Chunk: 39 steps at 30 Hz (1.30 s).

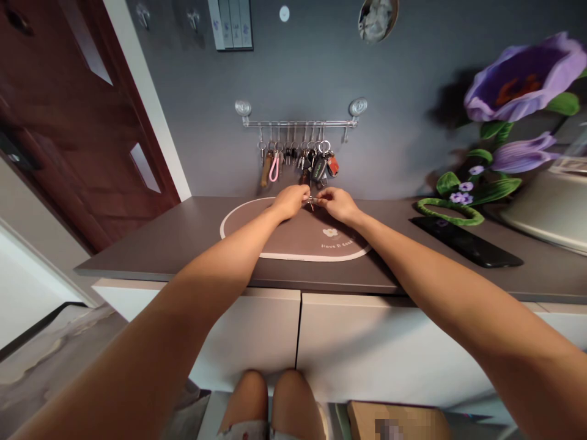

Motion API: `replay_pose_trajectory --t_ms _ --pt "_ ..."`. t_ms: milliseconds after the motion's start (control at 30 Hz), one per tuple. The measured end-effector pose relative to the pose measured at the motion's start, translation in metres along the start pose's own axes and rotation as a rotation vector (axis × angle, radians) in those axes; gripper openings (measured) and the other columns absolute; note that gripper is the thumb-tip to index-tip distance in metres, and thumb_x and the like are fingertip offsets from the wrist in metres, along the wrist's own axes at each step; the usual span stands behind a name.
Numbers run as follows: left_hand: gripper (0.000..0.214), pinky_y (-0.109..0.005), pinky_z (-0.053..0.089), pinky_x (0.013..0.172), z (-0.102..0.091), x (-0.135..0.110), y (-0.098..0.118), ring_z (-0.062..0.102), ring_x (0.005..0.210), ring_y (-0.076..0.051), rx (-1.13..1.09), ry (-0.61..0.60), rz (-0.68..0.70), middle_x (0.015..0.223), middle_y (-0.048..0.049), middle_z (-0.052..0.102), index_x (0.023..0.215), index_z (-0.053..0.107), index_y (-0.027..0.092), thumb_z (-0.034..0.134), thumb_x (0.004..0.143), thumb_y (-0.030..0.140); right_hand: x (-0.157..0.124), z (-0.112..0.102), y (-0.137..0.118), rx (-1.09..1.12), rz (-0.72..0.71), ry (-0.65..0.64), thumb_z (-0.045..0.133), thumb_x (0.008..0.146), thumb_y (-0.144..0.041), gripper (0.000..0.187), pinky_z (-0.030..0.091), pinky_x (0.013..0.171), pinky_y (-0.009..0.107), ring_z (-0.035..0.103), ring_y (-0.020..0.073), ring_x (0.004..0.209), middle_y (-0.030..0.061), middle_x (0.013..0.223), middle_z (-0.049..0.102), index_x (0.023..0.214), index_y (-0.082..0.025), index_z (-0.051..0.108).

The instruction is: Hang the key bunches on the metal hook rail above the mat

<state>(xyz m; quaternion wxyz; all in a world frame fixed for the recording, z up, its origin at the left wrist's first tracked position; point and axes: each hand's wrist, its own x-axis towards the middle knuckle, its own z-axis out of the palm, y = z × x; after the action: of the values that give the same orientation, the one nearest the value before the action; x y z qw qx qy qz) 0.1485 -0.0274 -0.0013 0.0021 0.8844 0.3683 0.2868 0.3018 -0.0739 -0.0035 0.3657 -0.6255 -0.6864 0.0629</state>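
With arms (208,278) outstretched, pinched metal piece (312,199) between left hand (290,202) and right hand (339,205), apparently mid-adjustment, probably needing steadiness next.

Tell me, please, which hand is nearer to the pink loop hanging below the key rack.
Left. The left hand is below and slightly right of the pink loop; the right hand is farther right.

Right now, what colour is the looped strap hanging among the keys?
The looped strap is pink, best seen in the head view.
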Motion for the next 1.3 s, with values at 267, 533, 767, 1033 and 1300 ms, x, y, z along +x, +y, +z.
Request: replay_pose_trajectory --t_ms 267,533,767,1033,1300 --pt "0.015 -0.023 0.033 0.062 -0.002 0.002 0.006 0.049 0.065 -0.012 -0.172 0.067 -0.074 0.071 -0.0014 0.058 0.075 0.054 0.015 0.04 0.081 0.015 0.002 0.001 0.002 0.234 -0.088 -0.031 0.051 0.073 -0.024 0.015 0.042 0.072 0.024 0.055 0.0103 0.066 0.0006 0.075 0.065 0.081 -0.016 0.062" --pt "0.016 -0.022 0.037 0.068 -0.003 0.003 0.008 0.049 0.069 -0.01 -0.288 0.143 -0.129 0.075 -0.0009 0.058 0.074 0.052 0.014 0.039 0.082 0.013 0.003 -0.001 0.002 0.363 -0.158 0.005 0.052 0.074 -0.031 0.021 0.042 0.077 0.026 0.056 0.0126 0.077 0.003 0.085 0.065 0.081 -0.015 0.062" --pt "0.014 -0.021 0.04 0.065 -0.003 0.002 0.013 0.051 0.064 -0.009 -0.441 0.143 -0.134 0.071 -0.0008 0.058 0.075 0.049 0.014 0.037 0.083 0.014 0.005 -0.001 0.007 0.355 -0.15 0.068 0.055 0.072 -0.037 0.026 0.042 0.073 0.026 0.056 0.0125 0.074 0.0038 0.082 0.066 0.081 -0.015 0.064" --pt "0.012 -0.02 0.041 0.064 -0.005 0.001 0.016 0.052 0.064 -0.008 -0.462 0.154 -0.093 0.071 -0.0002 0.059 0.076 0.049 0.015 0.038 0.083 0.014 0.005 -0.003 0.006 0.416 -0.16 0.106 0.057 0.072 -0.035 0.021 0.043 0.074 0.027 0.056 0.0122 0.073 0.0031 0.08 0.065 0.078 -0.015 0.062" --pt "0.012 -0.019 0.043 0.063 -0.002 0.002 0.017 0.053 0.063 -0.008 -0.546 0.178 -0.097 0.071 -0.0002 0.058 0.08 0.049 0.015 0.038 0.084 0.017 0.004 -0.004 0.005 0.544 -0.184 0.112 0.057 0.07 -0.037 0.022 0.042 0.077 0.027 0.056 0.012 0.074 0.002 0.077 0.063 0.075 -0.015 0.059"
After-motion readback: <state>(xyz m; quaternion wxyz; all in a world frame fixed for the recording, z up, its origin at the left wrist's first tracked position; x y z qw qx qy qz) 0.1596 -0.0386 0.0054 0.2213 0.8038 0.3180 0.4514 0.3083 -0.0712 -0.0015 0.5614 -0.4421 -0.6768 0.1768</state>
